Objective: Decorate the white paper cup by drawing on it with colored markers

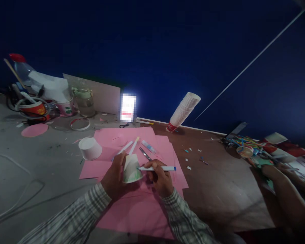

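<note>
My left hand [115,176] grips a white paper cup [132,166] from its left side, with the wide rim facing down. Green grass-like strokes run along the cup near that rim. In my right hand [160,178] is a white marker [165,168] with a blue end, its tip against or very near the cup's right side. Beneath both hands lie pink paper sheets [142,217]. Just beyond the cup are scissors [145,153], a white pen with a yellow end [134,145] and a clear tube [148,147]. A second white cup [90,148] stands upside down to the left.
A tall leaning stack of paper cups [184,111] is at the back. A glass jar [83,101], a tape ring [79,124] and a red cup of tools [33,109] stand at left. Another person's arm [282,183] is at right, near a pile of coloured strips [244,141].
</note>
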### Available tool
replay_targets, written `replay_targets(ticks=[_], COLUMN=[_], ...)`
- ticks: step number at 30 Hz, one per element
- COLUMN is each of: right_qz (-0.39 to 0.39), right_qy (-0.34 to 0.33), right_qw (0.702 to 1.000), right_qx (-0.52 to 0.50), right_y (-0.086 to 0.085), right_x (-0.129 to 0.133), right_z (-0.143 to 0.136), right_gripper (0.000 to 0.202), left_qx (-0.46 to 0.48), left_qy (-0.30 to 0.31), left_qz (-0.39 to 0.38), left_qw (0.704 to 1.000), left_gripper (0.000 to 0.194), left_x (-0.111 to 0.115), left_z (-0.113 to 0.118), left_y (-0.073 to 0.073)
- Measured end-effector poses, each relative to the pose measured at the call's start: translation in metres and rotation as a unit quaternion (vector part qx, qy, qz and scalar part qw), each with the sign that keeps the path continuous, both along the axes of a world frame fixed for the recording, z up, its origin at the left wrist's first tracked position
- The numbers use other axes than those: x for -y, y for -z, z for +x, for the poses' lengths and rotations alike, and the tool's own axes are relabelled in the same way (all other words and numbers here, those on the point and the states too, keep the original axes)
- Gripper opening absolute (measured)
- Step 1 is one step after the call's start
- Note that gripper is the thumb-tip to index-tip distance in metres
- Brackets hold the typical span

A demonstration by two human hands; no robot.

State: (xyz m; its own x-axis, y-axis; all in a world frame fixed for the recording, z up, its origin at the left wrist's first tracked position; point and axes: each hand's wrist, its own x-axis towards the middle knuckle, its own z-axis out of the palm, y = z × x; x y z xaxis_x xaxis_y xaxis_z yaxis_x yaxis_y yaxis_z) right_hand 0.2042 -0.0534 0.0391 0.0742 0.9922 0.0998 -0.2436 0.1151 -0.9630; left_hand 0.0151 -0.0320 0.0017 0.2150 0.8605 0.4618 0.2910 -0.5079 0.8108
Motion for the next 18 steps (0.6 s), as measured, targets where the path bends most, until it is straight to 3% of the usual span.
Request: replay_targets(ticks=[4, 9, 18], right_qz=[-0.006, -0.018, -0.028], right_qy=[0.005, 0.001, 0.005], right_qw=[1.000, 1.000, 1.000], right_qx=[0.000, -0.008, -0.006], right_y=[0.0006, 0.0036, 0.0025], right_x=[-0.0003, -0.0005, -0.0005], right_z=[0.0002, 0.0011, 0.0019], right_gripper=[0.052, 0.052, 0.052], left_qx=[-0.002, 0.011, 0.014], left_qy=[0.000, -0.005, 0.003], left_qz=[0.003, -0.016, -0.013], left_qw=[1.000, 1.000, 1.000], left_gripper=[0.080, 0.094, 0.092], left_x=[-0.0009, -0.0012, -0.0019], left_z=[-0.0001, -0.0008, -0.0015], left_y=[0.0021, 0.0032, 0.0076])
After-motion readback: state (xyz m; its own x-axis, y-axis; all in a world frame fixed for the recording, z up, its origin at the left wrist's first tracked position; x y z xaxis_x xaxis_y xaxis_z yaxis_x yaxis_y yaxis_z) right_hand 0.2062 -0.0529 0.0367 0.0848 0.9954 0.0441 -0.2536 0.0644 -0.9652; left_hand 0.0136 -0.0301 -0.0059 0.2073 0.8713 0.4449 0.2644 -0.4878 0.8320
